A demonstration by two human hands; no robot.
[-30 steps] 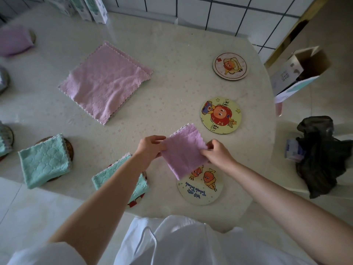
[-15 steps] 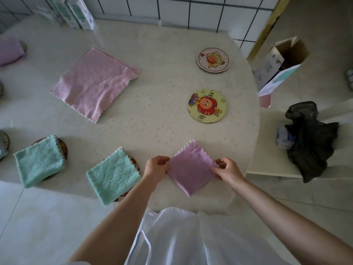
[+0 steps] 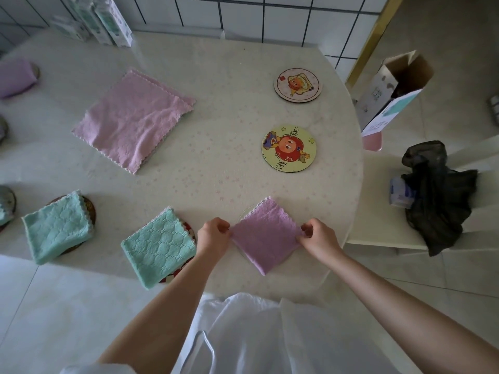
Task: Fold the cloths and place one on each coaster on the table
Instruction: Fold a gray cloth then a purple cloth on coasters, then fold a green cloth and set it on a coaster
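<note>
**Seating the folded purple cloth on the near coaster**

Folded purple cloth [image 3: 266, 236] sits at the near table [image 3: 216, 171] edge, turned diamond-wise. Left hand [image 3: 213, 234] pinches its left corner, right hand [image 3: 318, 238] pinches its right corner; fingers curled on the fabric on both sides. Under the cloth, only a thin arc of the coaster [image 3: 244, 215] shows at the upper left. The rest is covered.

Judged step: final placement and release.

To do it well:
- Centre by the visible arc. Cloth looks shifted slightly toward the near right, so a small nudge away and left would even it out.
- Lay the corners flat before letting go; a corner released while lifted may spring the fold open.
- Open both hands together so neither side drags the cloth off.
- The near point hangs close to the table edge; watch that it does not tip over.

Surroundings: teal cloth [image 3: 159, 248] lies on its coaster just left of the left hand, a second teal cloth [image 3: 58, 225] further left. Yellow coaster [image 3: 289, 149] and pale coaster [image 3: 297, 85] are bare, well apart from the hands. Unfolded pink cloths [image 3: 133, 118] lie stacked across the table, likely next for these.
</note>
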